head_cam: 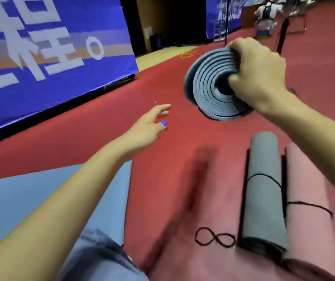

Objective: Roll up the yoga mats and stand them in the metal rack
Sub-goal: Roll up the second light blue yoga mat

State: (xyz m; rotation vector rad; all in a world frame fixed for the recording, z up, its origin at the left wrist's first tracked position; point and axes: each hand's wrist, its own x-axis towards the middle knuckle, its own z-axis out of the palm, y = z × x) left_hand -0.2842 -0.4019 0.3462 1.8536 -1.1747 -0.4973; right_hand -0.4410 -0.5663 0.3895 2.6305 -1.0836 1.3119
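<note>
Grey rolled foam yoga mat [209, 88], pinched at its spiral end by my right hand [258, 76], left hand [150, 124] spread and idle; I judge the untied coil could unwind.

Both bare arms reach forward. The right hand [258, 72] is raised, wrist bent, thumb hooked into the hollow middle of a rolled mat [209, 86] and fingers curled over its rim. The left hand [148, 126] hangs lower, palm down, fingers loosely spread, holding nothing.

Red carpet floor [105, 122], blue banner wall [51, 57], perhaps a dark doorway [174, 21] behind.
</note>
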